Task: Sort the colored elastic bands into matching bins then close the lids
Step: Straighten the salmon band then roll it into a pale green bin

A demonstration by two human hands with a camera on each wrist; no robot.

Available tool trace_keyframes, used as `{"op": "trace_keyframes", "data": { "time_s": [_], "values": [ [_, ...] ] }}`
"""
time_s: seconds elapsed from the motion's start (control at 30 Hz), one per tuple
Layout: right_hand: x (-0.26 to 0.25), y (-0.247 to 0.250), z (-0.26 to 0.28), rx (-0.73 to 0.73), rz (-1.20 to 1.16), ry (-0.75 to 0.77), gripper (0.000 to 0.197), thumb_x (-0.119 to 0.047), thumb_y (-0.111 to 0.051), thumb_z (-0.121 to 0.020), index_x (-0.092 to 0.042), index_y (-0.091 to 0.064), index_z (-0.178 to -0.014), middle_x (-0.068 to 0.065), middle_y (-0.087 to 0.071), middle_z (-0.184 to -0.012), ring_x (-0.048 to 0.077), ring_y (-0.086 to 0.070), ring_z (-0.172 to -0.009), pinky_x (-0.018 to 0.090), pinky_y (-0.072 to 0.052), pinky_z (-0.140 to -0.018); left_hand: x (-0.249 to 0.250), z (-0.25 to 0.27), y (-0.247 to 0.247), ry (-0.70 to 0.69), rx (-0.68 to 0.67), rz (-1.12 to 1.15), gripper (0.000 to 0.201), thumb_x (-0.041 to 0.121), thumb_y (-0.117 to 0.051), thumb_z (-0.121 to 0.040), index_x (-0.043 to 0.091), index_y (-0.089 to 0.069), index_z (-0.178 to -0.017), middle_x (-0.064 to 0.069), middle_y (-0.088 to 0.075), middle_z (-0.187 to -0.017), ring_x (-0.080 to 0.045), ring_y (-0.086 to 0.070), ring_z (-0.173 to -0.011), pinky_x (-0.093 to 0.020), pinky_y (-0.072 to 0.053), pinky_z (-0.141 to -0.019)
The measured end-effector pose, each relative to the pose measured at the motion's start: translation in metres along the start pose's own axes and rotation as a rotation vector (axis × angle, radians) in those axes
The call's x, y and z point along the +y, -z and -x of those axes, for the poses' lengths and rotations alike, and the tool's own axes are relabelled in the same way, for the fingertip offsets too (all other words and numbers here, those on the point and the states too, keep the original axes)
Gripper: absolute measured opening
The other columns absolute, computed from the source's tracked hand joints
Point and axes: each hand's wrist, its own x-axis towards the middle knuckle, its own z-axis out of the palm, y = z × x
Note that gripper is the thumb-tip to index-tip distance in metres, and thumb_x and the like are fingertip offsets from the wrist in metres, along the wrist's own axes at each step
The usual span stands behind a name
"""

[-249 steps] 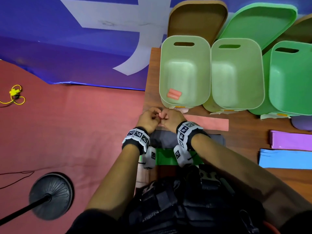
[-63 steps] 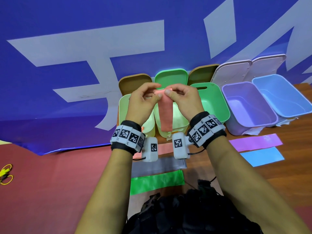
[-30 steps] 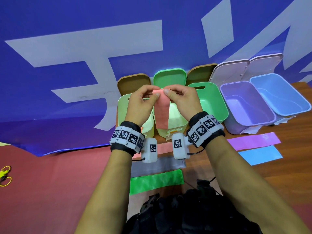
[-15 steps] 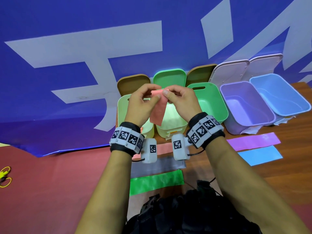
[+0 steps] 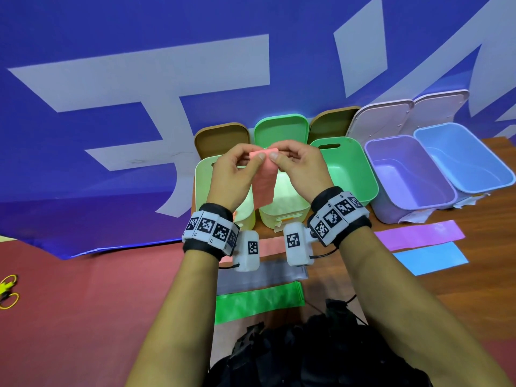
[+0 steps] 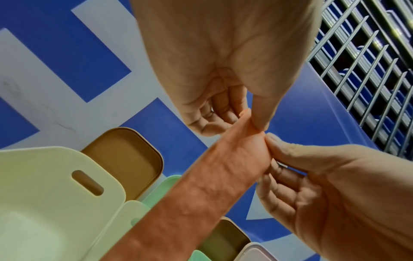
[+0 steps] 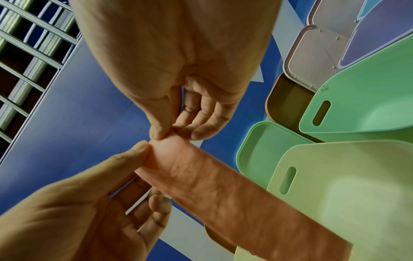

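The left hand [image 5: 229, 174] and right hand [image 5: 300, 170] pinch the top edge of a pink band [image 5: 264, 180] between thumb and fingers [image 6: 259, 116], held up so it hangs down. Below the fingers stand two pale bins [image 5: 202, 177], right of them a green bin [image 5: 360, 169], a purple bin [image 5: 413, 177] and a blue bin [image 5: 469, 160]. Grey [image 5: 262, 276], green [image 5: 259, 301], purple [image 5: 418, 235] and blue bands [image 5: 431, 258] lie flat on the bench [image 5: 488, 219].
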Motion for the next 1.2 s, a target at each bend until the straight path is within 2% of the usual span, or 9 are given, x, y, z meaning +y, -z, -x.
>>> {"op": "trace_keyframes", "data": {
  "time_s": [0.1,0.2,0.4,0.5,0.6,0.73,0.9,1.03,1.2],
  "values": [
    [0.003,-0.001,-0.001,0.012,0.015,-0.01,0.011,-0.012,-0.067,-0.09,-0.013,-0.075,-0.097,0.006,-0.073,-0.088,0.015,-0.066,-0.082,0.036,-0.056,-0.082,0.002,0.0,0.001,-0.034,-0.013,0.015,0.017,0.014,-0.064,-0.092,0.014,-0.069,-0.108,0.0,-0.071,-0.103,-0.017,-0.064,-0.096,-0.022,-0.049,-0.082],
    [0.003,0.001,-0.001,0.012,0.024,-0.011,0.01,-0.015,-0.065,-0.093,-0.012,-0.075,-0.094,-0.001,-0.07,-0.081,0.011,-0.064,-0.077,0.032,-0.057,-0.079,0.004,0.0,0.002,-0.022,-0.043,0.012,0.016,0.015,-0.067,-0.09,0.016,-0.07,-0.105,0.003,-0.072,-0.1,-0.016,-0.066,-0.097,-0.029,-0.053,-0.084],
    [-0.002,0.0,0.001,0.004,0.032,0.013,0.02,-0.023,-0.062,-0.096,-0.011,-0.075,-0.086,0.0,-0.067,-0.072,0.008,-0.059,-0.067,0.025,-0.053,-0.07,0.002,-0.002,0.002,-0.014,-0.026,-0.022,0.01,0.02,-0.068,-0.088,0.022,-0.071,-0.097,0.006,-0.073,-0.095,-0.019,-0.066,-0.095,-0.04,-0.054,-0.087],
    [-0.003,-0.001,0.001,0.002,-0.005,0.001,0.014,-0.02,-0.063,-0.096,-0.013,-0.075,-0.093,-0.001,-0.07,-0.081,0.007,-0.063,-0.075,0.026,-0.055,-0.075,0.002,-0.002,0.003,-0.02,-0.017,-0.021,0.008,0.021,-0.067,-0.09,0.019,-0.072,-0.096,0.004,-0.073,-0.093,-0.017,-0.066,-0.093,-0.035,-0.054,-0.085],
    [-0.003,-0.002,0.001,-0.016,-0.048,-0.016,0.012,-0.012,-0.066,-0.092,-0.017,-0.071,-0.101,0.002,-0.069,-0.087,0.012,-0.064,-0.083,0.035,-0.055,-0.086,0.001,-0.002,0.003,-0.017,-0.005,-0.027,0.008,0.021,-0.066,-0.093,0.016,-0.072,-0.095,0.003,-0.073,-0.09,-0.01,-0.065,-0.087,-0.023,-0.05,-0.079],
    [-0.005,-0.001,0.001,-0.026,-0.032,-0.011,0.014,-0.01,-0.065,-0.092,-0.023,-0.069,-0.089,0.001,-0.068,-0.083,0.014,-0.063,-0.082,0.037,-0.055,-0.085,0.002,-0.001,0.002,-0.001,0.0,-0.023,0.01,0.022,-0.066,-0.093,0.014,-0.072,-0.096,0.003,-0.072,-0.089,-0.005,-0.062,-0.082,-0.017,-0.045,-0.074],
    [-0.004,-0.002,-0.002,-0.002,0.013,-0.007,0.012,-0.012,-0.062,-0.095,-0.018,-0.069,-0.088,0.002,-0.066,-0.079,0.014,-0.061,-0.074,0.036,-0.055,-0.077,0.003,-0.003,0.004,-0.002,-0.01,0.038,0.025,0.01,-0.07,-0.084,0.016,-0.068,-0.109,0.002,-0.069,-0.107,-0.019,-0.064,-0.1,-0.031,-0.053,-0.088],
    [-0.009,-0.001,-0.001,-0.011,0.026,-0.005,0.015,-0.011,-0.058,-0.097,-0.015,-0.069,-0.088,-0.002,-0.067,-0.074,0.001,-0.062,-0.066,0.016,-0.051,-0.069,0.003,-0.004,0.006,-0.01,-0.025,0.011,0.017,0.014,-0.069,-0.084,0.024,-0.069,-0.098,0.007,-0.072,-0.099,-0.018,-0.066,-0.098,-0.04,-0.055,-0.088],
    [-0.012,-0.001,-0.001,-0.02,0.004,-0.011,0.013,-0.015,-0.06,-0.097,-0.015,-0.073,-0.096,-0.002,-0.069,-0.079,0.004,-0.063,-0.072,0.023,-0.055,-0.075,0.004,-0.004,0.005,-0.002,0.012,0.024,0.007,0.018,-0.068,-0.089,0.024,-0.071,-0.093,0.004,-0.072,-0.093,-0.017,-0.066,-0.092,-0.035,-0.053,-0.083]
  ]
}}
